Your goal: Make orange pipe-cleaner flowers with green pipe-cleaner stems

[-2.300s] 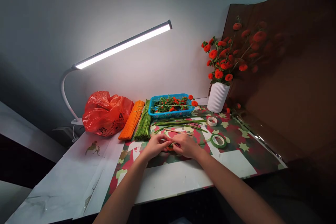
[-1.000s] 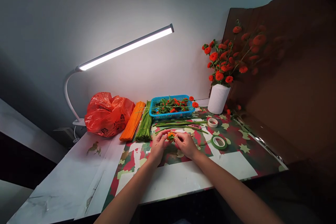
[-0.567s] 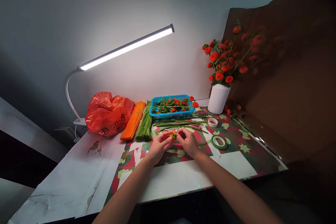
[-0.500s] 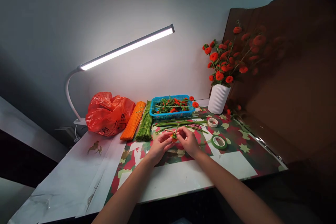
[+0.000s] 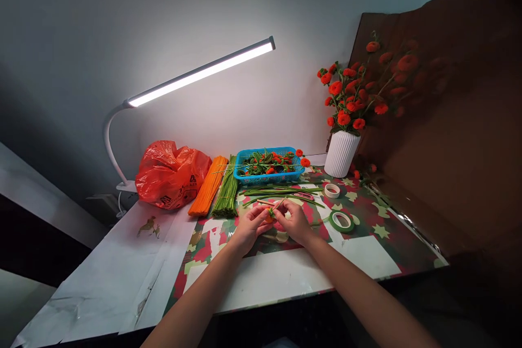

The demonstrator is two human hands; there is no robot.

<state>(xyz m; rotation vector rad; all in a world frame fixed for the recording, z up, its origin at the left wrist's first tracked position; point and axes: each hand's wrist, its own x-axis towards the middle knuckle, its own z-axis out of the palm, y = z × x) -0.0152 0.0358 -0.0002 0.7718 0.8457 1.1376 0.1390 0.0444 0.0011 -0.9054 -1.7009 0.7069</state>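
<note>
Over the middle of the table, a small orange flower (image 5: pixel 269 218) with green at its top is held between my two hands. My left hand (image 5: pixel 248 230) is closed round its left side, thumb and fingers pinching it. My right hand (image 5: pixel 297 223) pinches at the green part from the right; the fingertips cover most of what they grip. A thin light stick shows by the right fingertips, but its ends are hard to make out. Just beyond the hands lie loose green stems (image 5: pixel 281 191) and a pink tool (image 5: pixel 304 196), partly among them.
A blue basket (image 5: pixel 269 178) holds orange-red flowers and green pieces. Left of it lie green (image 5: pixel 225 196) and orange pipe-cleaner bundles (image 5: pixel 209 187) and a red plastic bag (image 5: pixel 167 179). Rightward are white tape (image 5: pixel 331 191), green tape (image 5: pixel 341 222) and a white vase (image 5: pixel 341 155). A lamp (image 5: pixel 204 73) hangs above.
The green stem that stood upright above the flower no longer shows there. My right fingers have shifted slightly at the flower's top. The whole view has moved a little.
</note>
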